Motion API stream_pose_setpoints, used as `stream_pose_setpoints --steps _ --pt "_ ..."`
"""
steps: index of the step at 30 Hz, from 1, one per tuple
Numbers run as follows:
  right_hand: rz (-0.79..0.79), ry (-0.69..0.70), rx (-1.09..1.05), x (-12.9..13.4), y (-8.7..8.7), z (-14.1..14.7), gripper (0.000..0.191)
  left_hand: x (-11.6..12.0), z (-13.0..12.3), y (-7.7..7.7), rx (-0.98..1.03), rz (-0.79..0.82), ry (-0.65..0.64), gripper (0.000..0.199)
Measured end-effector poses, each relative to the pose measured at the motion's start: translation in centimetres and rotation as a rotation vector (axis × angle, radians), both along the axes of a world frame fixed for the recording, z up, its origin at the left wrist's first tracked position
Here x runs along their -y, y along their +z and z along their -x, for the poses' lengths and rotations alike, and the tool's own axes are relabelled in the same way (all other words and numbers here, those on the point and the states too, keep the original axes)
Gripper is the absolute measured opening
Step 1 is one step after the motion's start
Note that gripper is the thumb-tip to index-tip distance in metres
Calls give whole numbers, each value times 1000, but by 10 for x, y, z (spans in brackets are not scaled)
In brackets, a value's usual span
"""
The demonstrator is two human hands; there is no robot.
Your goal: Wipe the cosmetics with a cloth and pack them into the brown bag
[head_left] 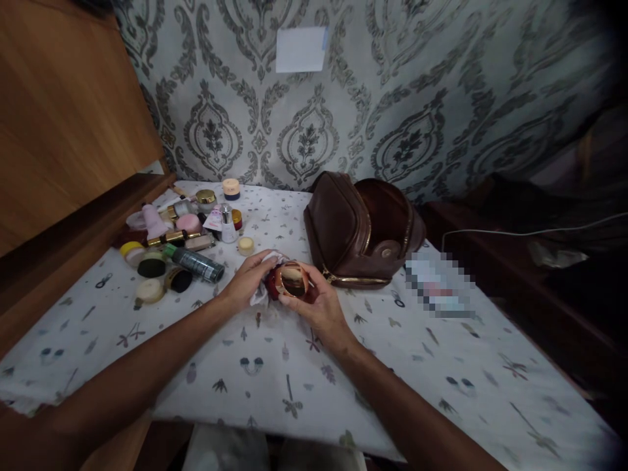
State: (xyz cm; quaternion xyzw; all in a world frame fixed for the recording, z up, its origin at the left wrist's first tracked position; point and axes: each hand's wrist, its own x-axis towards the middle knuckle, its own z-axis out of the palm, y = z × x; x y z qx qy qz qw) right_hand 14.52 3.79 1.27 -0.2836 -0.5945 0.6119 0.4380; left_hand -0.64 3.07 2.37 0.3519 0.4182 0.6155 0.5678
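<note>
Between my two hands, over the middle of the table, is a dark red cosmetic jar [273, 282] with a shiny gold lid [293, 280], tilted so the lid faces me. The fingers of my right hand [318, 304] are closed around the lid's side. A crumpled pale cloth [258, 296] lies under the fingers of my left hand [245, 281], which presses it against the jar's red side. Just behind my right hand stands a brown leather cosmetic bag [336, 222] with its top unzipped. A small cream-lidded jar [246, 246] sits beyond my left hand.
Several cosmetics crowd the left of the table [265, 379], among them a dark green-capped bottle [196, 263], a lilac tube [154, 221] and a pink-lidded jar [188, 224]. A wooden cabinet [73, 118] borders the left side. At right lies a pixelated flat object [440, 286].
</note>
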Motion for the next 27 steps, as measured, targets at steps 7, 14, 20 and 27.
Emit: stream_pose_setpoints --steps 7,14,20,27 --pt "-325 -206 254 0 -2 -3 54 1 9 -5 -351 -135 -77 23" --pt "-500 -258 363 0 8 -6 50 1 9 -5 -572 -217 -23 23" --pt "-505 -265 351 1 8 -8 50 3 9 -6 -527 -201 -49 25" --pt "-506 -177 281 -6 6 -12 58 2 7 -5 -390 -116 -61 27"
